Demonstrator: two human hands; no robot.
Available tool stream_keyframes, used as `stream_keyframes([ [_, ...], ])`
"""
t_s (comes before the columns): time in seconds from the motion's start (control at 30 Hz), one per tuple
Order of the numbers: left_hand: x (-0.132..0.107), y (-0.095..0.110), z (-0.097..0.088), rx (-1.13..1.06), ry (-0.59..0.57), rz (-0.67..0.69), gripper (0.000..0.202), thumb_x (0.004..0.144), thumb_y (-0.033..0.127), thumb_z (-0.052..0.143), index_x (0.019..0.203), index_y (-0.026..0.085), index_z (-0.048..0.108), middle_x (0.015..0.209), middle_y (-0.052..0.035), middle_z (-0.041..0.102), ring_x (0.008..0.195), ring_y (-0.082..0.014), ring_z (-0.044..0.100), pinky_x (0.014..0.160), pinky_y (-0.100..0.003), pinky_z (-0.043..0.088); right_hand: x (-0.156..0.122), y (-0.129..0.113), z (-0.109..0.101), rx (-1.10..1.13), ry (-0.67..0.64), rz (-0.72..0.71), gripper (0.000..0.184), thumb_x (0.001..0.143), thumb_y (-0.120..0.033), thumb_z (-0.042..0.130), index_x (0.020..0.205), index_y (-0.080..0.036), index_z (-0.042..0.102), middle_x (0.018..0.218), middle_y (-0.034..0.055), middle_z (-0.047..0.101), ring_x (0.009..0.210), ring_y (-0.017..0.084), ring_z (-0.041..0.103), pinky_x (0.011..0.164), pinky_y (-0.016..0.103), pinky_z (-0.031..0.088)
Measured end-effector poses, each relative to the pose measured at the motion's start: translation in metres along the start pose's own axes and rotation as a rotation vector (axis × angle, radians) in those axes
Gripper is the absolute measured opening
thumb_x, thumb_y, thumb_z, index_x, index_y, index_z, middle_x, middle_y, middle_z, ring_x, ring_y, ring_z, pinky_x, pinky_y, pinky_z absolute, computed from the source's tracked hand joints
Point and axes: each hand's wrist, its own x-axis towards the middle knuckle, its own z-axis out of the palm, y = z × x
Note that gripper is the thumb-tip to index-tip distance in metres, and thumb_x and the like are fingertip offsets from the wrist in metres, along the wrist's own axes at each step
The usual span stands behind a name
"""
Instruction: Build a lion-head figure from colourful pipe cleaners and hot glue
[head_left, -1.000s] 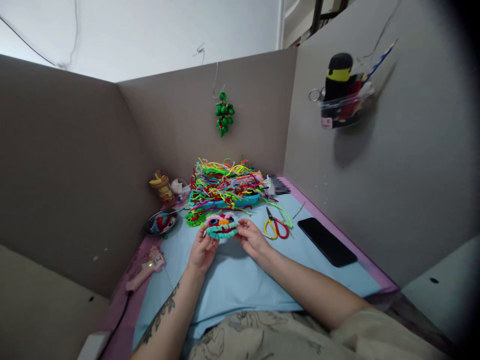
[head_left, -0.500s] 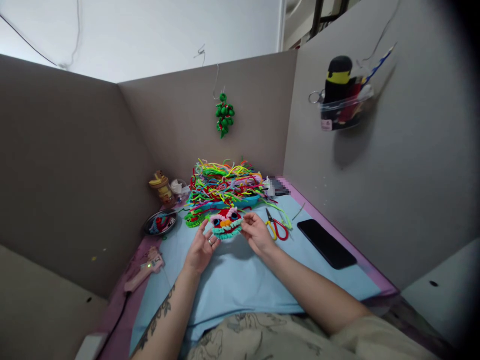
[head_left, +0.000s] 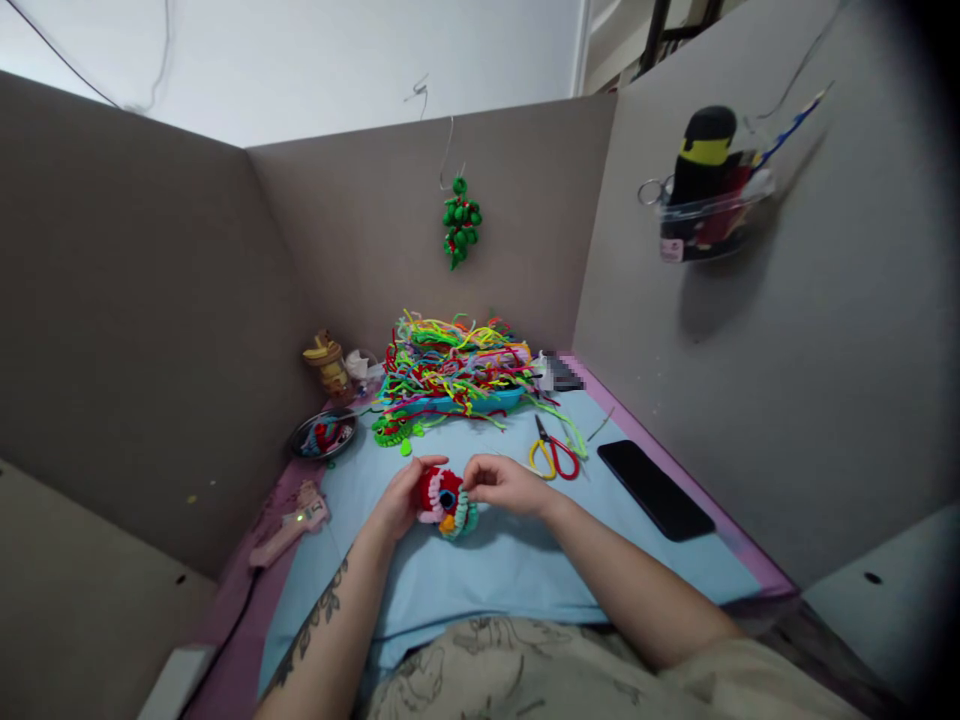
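A fuzzy pipe-cleaner face ornament (head_left: 448, 500), red with pink, mint and orange parts and a dark eye, is held just above the blue cloth (head_left: 517, 580). Around its left side curls my left hand (head_left: 403, 497), which hides that part of it. My right hand (head_left: 504, 484) pinches at the mint edge on the upper right, thumb and fingertips together. Beyond the hands, a green pipe-cleaner piece (head_left: 391, 431) lies on the cloth beside small bright green bits (head_left: 406, 448).
A blue tray (head_left: 495, 402) heaped with pipe cleaners (head_left: 457, 360) stands at the back. Scissors (head_left: 553, 455) and a phone (head_left: 654, 488) lie to the right. At the left are a dark bowl (head_left: 346, 440) and a pink glue gun (head_left: 291, 530). Grey partitions (head_left: 420, 220) enclose the table.
The face ornament has come lower and nearer, and has turned so its face is tilted sideways. My left hand now wraps its side; my right hand has shifted its pinch along the mint edge.
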Motion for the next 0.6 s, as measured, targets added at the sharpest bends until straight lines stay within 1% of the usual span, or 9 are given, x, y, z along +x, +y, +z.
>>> stream_keyframes([
  [0.1, -0.003, 0.005, -0.007, 0.23, -0.016, 0.09, 0.045, 0.074, 0.053, 0.06, 0.092, 0.013, 0.065, 0.077, -0.0065, 0.065, 0.065, -0.0152, 0.057, 0.059, -0.024, 0.043, -0.003, -0.013, -0.003, -0.198, -0.058, -0.066, 0.003, 0.074, -0.017, 0.06, 0.077, -0.016, 0.058, 0.075, -0.0005, 0.057, 0.067, 0.011, 0.054, 0.065, 0.024, 0.043],
  [0.13, -0.004, 0.009, -0.009, 0.313, -0.028, 0.127, 0.045, 0.074, 0.054, 0.059, 0.091, 0.013, 0.065, 0.078, -0.0062, 0.064, 0.066, -0.0151, 0.057, 0.06, -0.024, 0.042, -0.003, -0.017, -0.005, -0.297, -0.078, -0.114, 0.003, 0.075, -0.014, 0.058, 0.077, -0.016, 0.059, 0.076, -0.0002, 0.058, 0.069, 0.011, 0.054, 0.066, 0.024, 0.043],
  [0.2, -0.005, 0.018, -0.009, 0.463, -0.07, 0.188, 0.046, 0.075, 0.056, 0.056, 0.092, 0.014, 0.065, 0.079, -0.0055, 0.064, 0.069, -0.0152, 0.055, 0.062, -0.025, 0.042, -0.004, -0.026, -0.007, -0.501, -0.122, -0.221, 0.009, 0.075, -0.008, 0.055, 0.077, -0.016, 0.06, 0.077, 0.0003, 0.059, 0.073, 0.012, 0.054, 0.07, 0.025, 0.043],
  [0.27, -0.006, 0.029, -0.002, 0.595, -0.162, 0.214, 0.046, 0.074, 0.055, 0.058, 0.096, 0.015, 0.064, 0.081, -0.0051, 0.063, 0.072, -0.0159, 0.055, 0.065, -0.026, 0.042, -0.004, -0.033, -0.009, -0.651, -0.157, -0.3, 0.014, 0.075, -0.005, 0.052, 0.077, -0.017, 0.059, 0.077, 0.0005, 0.059, 0.075, 0.012, 0.054, 0.072, 0.025, 0.042],
  [0.37, -0.009, 0.044, 0.016, 0.805, -0.301, 0.226, 0.04, 0.07, 0.045, 0.066, 0.097, 0.016, 0.063, 0.084, -0.0043, 0.063, 0.075, -0.0158, 0.055, 0.068, -0.025, 0.043, -0.004, -0.037, -0.008, -0.777, -0.173, -0.339, 0.016, 0.077, -0.004, 0.049, 0.077, -0.017, 0.058, 0.077, 0.0009, 0.057, 0.075, 0.013, 0.053, 0.071, 0.024, 0.042],
  [0.4, -0.009, 0.047, 0.022, 0.839, -0.337, 0.203, 0.037, 0.071, 0.044, 0.066, 0.095, 0.015, 0.063, 0.081, -0.0037, 0.062, 0.072, -0.0147, 0.054, 0.066, -0.025, 0.043, -0.004, -0.037, -0.007, -0.806, -0.166, -0.342, 0.016, 0.077, -0.004, 0.049, 0.077, -0.018, 0.057, 0.077, 0.001, 0.057, 0.075, 0.013, 0.053, 0.071, 0.024, 0.042],
  [0.47, -0.01, 0.048, 0.03, 0.833, -0.358, 0.151, 0.034, 0.073, 0.043, 0.064, 0.091, 0.014, 0.061, 0.074, -0.0022, 0.061, 0.064, -0.0126, 0.053, 0.061, -0.024, 0.043, -0.005, -0.036, -0.004, -0.846, -0.129, -0.335, 0.015, 0.078, -0.004, 0.05, 0.08, -0.018, 0.057, 0.078, 0.0014, 0.057, 0.077, 0.014, 0.053, 0.071, 0.024, 0.042],
  [0.53, -0.009, 0.045, 0.033, 0.813, -0.325, 0.14, 0.032, 0.073, 0.041, 0.064, 0.088, 0.013, 0.06, 0.071, -0.0011, 0.059, 0.062, -0.0114, 0.052, 0.058, -0.022, 0.042, -0.006, -0.033, -0.002, -0.883, -0.038, -0.301, 0.014, 0.077, -0.006, 0.053, 0.083, -0.018, 0.057, 0.08, 0.0017, 0.057, 0.078, 0.014, 0.053, 0.071, 0.024, 0.041],
  [0.6, -0.007, 0.04, 0.031, 0.793, -0.257, 0.17, 0.032, 0.071, 0.04, 0.066, 0.088, 0.013, 0.06, 0.071, -0.0003, 0.058, 0.062, -0.0106, 0.051, 0.058, -0.021, 0.04, -0.007, -0.03, 0.001, -0.927, 0.097, -0.24, 0.009, 0.077, -0.01, 0.057, 0.081, -0.018, 0.056, 0.078, 0.001, 0.056, 0.074, 0.014, 0.052, 0.068, 0.024, 0.04],
])
